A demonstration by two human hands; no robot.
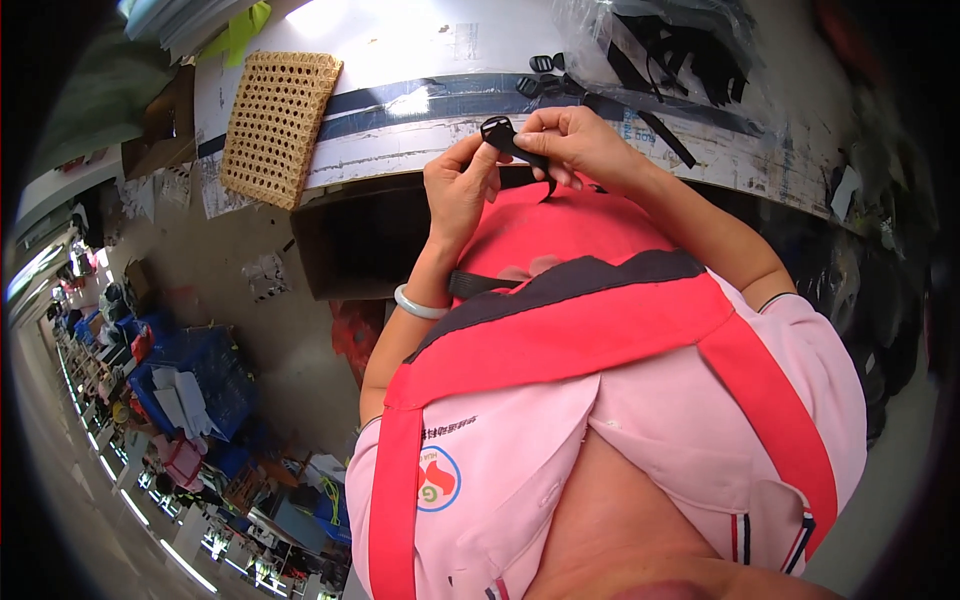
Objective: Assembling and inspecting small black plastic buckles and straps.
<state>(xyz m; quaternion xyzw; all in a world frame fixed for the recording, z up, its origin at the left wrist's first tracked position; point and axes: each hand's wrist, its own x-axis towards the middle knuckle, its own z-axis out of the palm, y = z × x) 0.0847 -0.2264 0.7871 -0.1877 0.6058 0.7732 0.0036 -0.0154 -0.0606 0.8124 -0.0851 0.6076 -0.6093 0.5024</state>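
Note:
A black plastic buckle with a black webbing strap is held up between my hands, just over the table's near edge. My left hand is closed, with thumb and fingertips pinching the buckle's lower left side. From the right, my right hand grips the strap close to the buckle, thumb and forefinger pressed together. A loose end of strap hangs beneath my fingers, over the red apron. Part of the webbing is hidden behind my right fingers.
Black buckles lie on the worn white table, beyond my right hand. Farther right, a clear plastic bag holds black straps. A woven cane panel leans over the left edge. Blue crates stand on the floor at left.

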